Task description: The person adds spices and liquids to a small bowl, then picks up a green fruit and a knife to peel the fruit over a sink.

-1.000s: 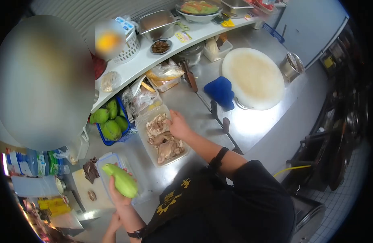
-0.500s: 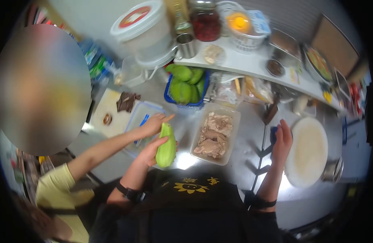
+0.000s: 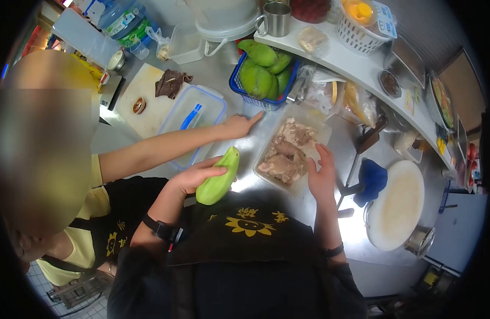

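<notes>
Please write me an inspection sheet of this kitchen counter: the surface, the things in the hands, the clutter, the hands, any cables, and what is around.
Surface: steel counter, shiny, crowded.
Things in hand: green mango held in the left hand; clear tray of cooked meat, its near edge touched by the right hand.
Clutter: blue basket of mangoes, lidded clear box, white board with brown pieces, round white board, blue cloth, metal cup.
Hands: left grip closed on the mango; right hand open, fingers spread.
Cables: nothing seen.
Surroundings: a second person in a yellow sleeve, whose hand points toward the basket; raised white shelf with bowls and trays.
</notes>
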The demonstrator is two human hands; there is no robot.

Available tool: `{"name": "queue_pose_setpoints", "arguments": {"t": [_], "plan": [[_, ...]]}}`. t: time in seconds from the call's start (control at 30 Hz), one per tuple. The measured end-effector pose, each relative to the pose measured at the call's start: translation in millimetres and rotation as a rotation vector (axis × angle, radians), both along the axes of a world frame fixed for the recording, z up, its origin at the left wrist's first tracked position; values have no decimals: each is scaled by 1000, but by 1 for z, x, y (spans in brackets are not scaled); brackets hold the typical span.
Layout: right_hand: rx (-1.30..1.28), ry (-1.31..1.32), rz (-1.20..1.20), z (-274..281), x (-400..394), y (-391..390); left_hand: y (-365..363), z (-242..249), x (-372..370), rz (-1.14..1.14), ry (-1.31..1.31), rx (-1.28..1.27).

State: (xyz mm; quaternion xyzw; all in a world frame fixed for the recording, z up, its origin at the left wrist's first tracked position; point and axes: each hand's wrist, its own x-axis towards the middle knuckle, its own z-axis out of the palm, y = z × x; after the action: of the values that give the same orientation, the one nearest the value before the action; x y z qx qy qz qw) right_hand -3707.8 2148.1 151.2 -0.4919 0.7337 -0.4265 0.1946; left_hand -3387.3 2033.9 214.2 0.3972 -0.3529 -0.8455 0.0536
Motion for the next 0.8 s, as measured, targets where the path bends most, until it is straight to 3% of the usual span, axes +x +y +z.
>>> {"name": "queue_pose_setpoints", "arguments": {"t": [0.2,0.27,0.33,0.73,0.8], "plan": [[81,150,-173,-50,1,7,8,-4,8,-36,7,-22],[117,109,-146,-51,0,10,11,-4,9,-69,7,-22],[131,-113,-195,-50,3,10,16,-5,11,-59,16,-46],[330,176,-129,-45,-2,5,51,-64,44,-21,21,-145],[311,160,-102,-47,-2,5,55,-68,44,19,62,-35]]}}
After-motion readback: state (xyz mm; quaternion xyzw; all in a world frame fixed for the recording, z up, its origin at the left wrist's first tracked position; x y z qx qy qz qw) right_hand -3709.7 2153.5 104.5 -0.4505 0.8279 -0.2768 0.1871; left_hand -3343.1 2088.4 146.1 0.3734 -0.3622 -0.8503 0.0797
